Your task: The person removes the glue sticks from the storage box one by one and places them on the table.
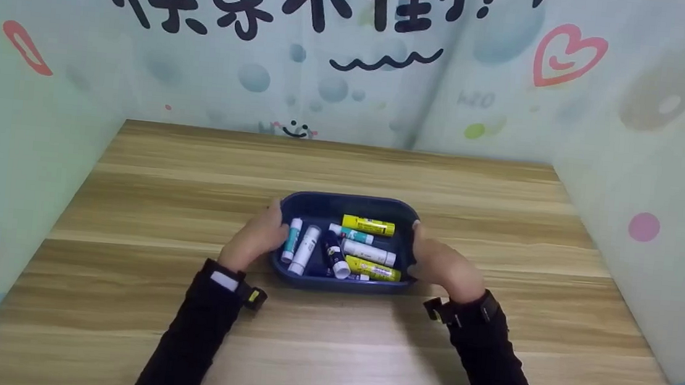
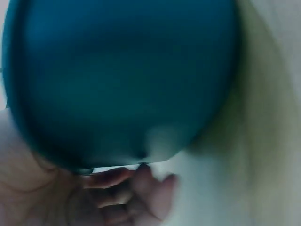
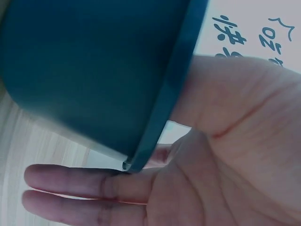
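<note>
A dark blue plastic bin [image 1: 343, 285] sits mid-table with several glue sticks lying loose in it: yellow ones such as the yellow glue stick [image 1: 369, 224], white ones like the white glue stick [image 1: 368, 252], a teal-and-white stick [image 1: 292, 239] and a dark blue stick [image 1: 333, 246]. My left hand [image 1: 255, 234] grips the bin's left end; its fingers show beneath the end wall in the left wrist view. At the opposite end my right hand [image 1: 446, 265] holds the rim, thumb over it and fingers along the outside in the right wrist view.
The wood-grain table [image 1: 328, 352] extends around the bin. A printed backdrop [image 1: 350, 106] with large lettering rises at the table's back edge, and side panels [image 1: 639, 274] border it left and right. Dark sleeves and wrist straps cover both forearms.
</note>
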Motion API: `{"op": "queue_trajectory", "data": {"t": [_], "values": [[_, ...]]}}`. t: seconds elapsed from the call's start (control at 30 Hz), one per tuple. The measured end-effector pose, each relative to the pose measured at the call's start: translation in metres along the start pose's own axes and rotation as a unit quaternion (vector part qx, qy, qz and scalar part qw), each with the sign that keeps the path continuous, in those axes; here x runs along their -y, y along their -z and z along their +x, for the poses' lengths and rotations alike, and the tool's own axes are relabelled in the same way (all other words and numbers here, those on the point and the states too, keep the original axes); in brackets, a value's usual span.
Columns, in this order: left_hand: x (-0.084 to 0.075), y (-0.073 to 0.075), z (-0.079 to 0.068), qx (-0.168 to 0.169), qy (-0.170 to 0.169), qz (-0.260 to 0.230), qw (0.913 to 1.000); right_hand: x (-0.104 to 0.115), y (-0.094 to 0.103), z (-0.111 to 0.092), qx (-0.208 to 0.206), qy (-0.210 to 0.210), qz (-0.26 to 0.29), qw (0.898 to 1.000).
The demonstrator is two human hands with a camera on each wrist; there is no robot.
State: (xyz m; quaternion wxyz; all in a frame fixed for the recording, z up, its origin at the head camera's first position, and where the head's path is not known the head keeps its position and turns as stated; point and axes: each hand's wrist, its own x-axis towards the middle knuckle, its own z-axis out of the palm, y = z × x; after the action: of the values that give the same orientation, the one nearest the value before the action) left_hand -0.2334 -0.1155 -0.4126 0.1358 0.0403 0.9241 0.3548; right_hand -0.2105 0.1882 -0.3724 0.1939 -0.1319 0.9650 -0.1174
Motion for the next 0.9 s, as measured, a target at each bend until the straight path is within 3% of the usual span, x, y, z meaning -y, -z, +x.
{"op": "queue_trajectory", "data": {"t": [0.2, 0.4, 0.53, 0.7, 0.8, 0.9], "values": [[0.007, -0.007, 0.013, -0.06, -0.013, -0.034, 0.9975, 0.005, -0.001, 0.003, -0.022, -0.009, -0.045, 0.999], [0.007, -0.007, 0.014, -0.047, -0.018, -0.065, 0.9966, 0.011, -0.008, 0.008, -0.057, -0.014, -0.089, 0.994], [0.007, -0.007, 0.014, -0.036, -0.016, -0.084, 0.9957, 0.014, -0.013, 0.011, -0.121, 0.033, -0.096, 0.987], [0.007, -0.008, 0.014, -0.034, -0.013, -0.092, 0.9951, 0.021, -0.02, 0.016, -0.195, 0.124, -0.104, 0.968], [0.007, -0.008, 0.015, -0.039, -0.015, -0.086, 0.9955, 0.025, -0.025, 0.019, -0.211, 0.158, -0.102, 0.959], [0.008, -0.01, 0.015, -0.047, -0.02, -0.076, 0.9958, 0.028, -0.029, 0.021, -0.199, 0.169, -0.095, 0.961]]}}
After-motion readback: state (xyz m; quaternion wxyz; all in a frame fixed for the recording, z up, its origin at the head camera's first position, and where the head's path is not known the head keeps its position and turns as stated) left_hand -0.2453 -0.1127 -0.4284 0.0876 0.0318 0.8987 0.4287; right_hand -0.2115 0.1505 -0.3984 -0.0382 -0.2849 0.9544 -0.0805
